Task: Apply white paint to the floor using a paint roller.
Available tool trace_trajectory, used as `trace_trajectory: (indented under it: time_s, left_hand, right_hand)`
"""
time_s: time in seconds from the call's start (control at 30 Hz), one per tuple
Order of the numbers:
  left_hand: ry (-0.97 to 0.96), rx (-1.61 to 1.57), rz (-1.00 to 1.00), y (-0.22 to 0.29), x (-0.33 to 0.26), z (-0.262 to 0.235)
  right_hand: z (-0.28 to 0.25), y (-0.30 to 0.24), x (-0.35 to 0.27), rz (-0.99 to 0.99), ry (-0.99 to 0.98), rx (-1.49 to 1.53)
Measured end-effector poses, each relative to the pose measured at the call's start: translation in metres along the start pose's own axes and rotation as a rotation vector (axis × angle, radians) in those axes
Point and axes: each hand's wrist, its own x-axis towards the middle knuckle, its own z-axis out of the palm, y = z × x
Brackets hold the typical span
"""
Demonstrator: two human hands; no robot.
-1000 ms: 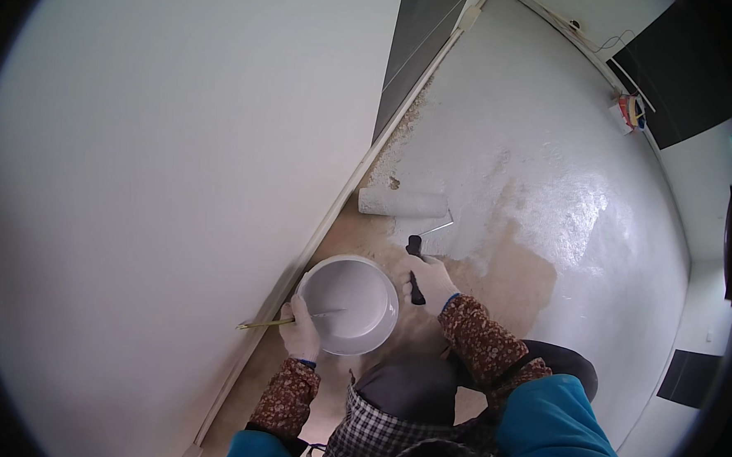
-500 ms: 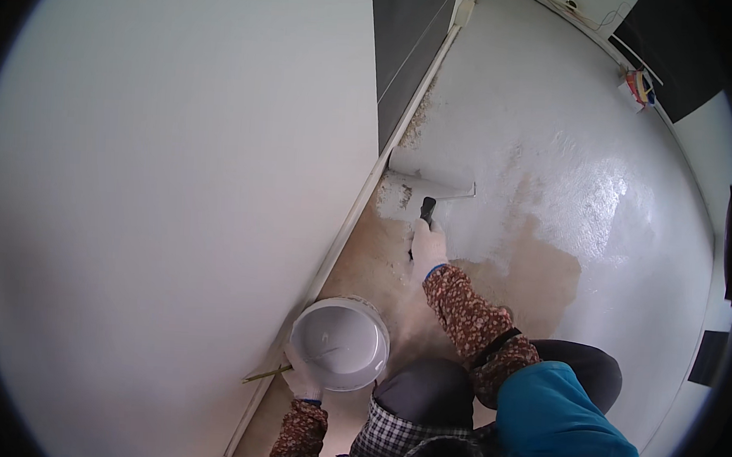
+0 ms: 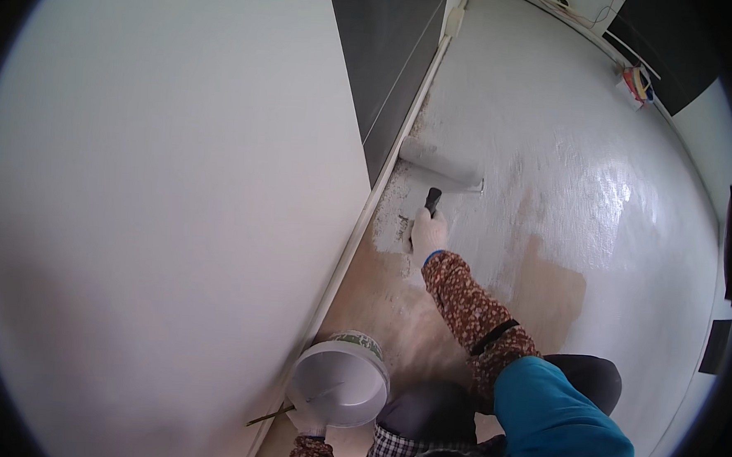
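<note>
A green-and-white label (image 3: 357, 340) shows on the outer side of the white bucket (image 3: 317, 367); any print on it is too small to read. The inside of the bucket is pale grey, and how much paint it holds cannot be told. The left hand (image 3: 308, 417), in a white glove, is at the bucket's near left rim, closed around a thin stick (image 3: 270, 415) that pokes out left of the bucket and also reaches over its opening.

Beyond the bucket and to its right, the gloved right hand (image 3: 429, 232) grips the black handle of a paint roller (image 3: 441, 162). The roller lies across wet grey floor (image 3: 489, 94), farther from the bucket than the hand. Well beyond the bucket, far right, sits a red-and-white packet (image 3: 637, 85), its contents unclear.
</note>
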Motion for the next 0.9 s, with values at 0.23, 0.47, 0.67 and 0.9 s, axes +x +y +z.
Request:
trace_trajectory:
  time_s: [0.23, 0.47, 0.67, 0.9]
  left_hand:
    - [0.037, -0.788, -0.273, -0.052, 0.008, 0.018]
    - [0.019, -0.201, -0.041, -0.055, 0.003, 0.011]
    - [0.04, -0.735, -0.215, -0.012, 0.002, 0.008]
    - [-0.046, -0.746, -0.307, -0.014, 0.012, 0.003]
  right_hand:
    - [0.018, -0.091, 0.154, 0.058, 0.032, -0.01]
    - [0.008, -0.138, 0.209, 0.051, 0.041, -0.162]
    - [-0.016, -0.065, 0.098, 0.017, -0.046, -0.21]
    - [-0.075, 0.077, -0.018, -0.264, -0.033, -0.6]
